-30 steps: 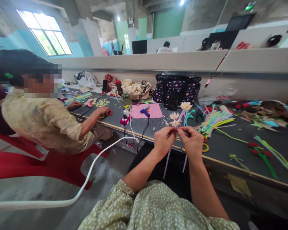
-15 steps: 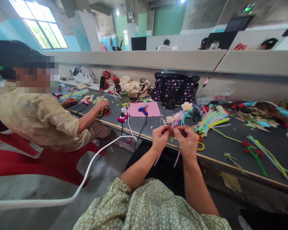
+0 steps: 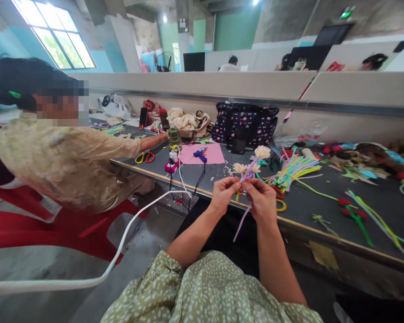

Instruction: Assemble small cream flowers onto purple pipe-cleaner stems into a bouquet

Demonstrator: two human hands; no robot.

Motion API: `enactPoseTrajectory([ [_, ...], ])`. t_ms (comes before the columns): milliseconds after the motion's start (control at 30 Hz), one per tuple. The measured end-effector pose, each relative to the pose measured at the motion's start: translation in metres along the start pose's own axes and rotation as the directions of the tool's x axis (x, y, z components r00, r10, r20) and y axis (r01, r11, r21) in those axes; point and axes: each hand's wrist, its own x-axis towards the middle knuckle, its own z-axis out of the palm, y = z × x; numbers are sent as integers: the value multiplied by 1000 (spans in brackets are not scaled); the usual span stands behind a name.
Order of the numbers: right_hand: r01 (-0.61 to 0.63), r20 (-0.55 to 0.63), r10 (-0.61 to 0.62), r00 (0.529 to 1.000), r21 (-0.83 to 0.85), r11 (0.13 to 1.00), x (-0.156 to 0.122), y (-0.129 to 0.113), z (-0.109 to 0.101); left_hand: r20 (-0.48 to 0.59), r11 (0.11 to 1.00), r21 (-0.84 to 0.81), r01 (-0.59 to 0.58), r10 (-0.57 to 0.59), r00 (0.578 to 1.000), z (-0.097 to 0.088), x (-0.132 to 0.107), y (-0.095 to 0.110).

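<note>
My left hand (image 3: 224, 194) and my right hand (image 3: 261, 197) meet at the table's front edge, fingertips pinched together. Between them they grip the lilac stems of a pipe cleaner flower spray (image 3: 245, 171). Cream blossoms (image 3: 262, 152) top the spray, which points up and away from me. One loose lilac pipe cleaner (image 3: 241, 225) dangles below my hands. My fingers hide the point where the stems join. Just beyond my right hand lie yellow-and-red-handled scissors (image 3: 281, 205) and a bundle of pastel pipe cleaners (image 3: 298, 168).
A blue glue gun (image 3: 200, 155) rests on pink paper (image 3: 217, 154). Left of it are a pink power strip (image 3: 171, 167), a white cable (image 3: 134, 220) and a green bottle (image 3: 174, 138), where a co-worker's arm (image 3: 155, 141) reaches. A dotted bag (image 3: 245, 123) stands behind.
The lilac strands below my hands have shifted; one longer strand now hangs in the middle. The co-worker has stretched an arm rightward to the green bottle. My hands stay nearly in place.
</note>
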Motion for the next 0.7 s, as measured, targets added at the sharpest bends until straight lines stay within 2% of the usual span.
enactPoseTrajectory([
  [133, -13, 19, 12, 1000, 64, 998, -2, -2, 3, 47, 990, -55, 129, -127, 991, -4, 2, -1],
  [233, 2, -10, -2, 1000, 48, 999, -2, -5, 2, 83, 971, -100, 216, -208, 975, -7, 4, -6],
  [367, 37, -33, -36, 999, 14, 999, -2, -6, -3, 134, 967, -129, 218, -201, 970, -7, 5, -9],
  [467, 9, 27, -11, 1000, 63, 998, -1, -6, -5, 164, 959, -153, 237, -212, 963, -6, 4, -5],
  [567, -46, 94, 36, 995, 109, 993, -3, -6, -5, 232, 929, -176, 324, -281, 931, -7, 5, -2],
  [633, -41, 74, 34, 997, 97, 994, -4, -6, -4, 262, 916, -167, 365, -316, 912, -6, 6, -1],
  [700, 10, 0, -10, 1000, 44, 999, -4, -7, -2, 246, 932, -140, 335, -295, 923, -5, 6, -3],
])
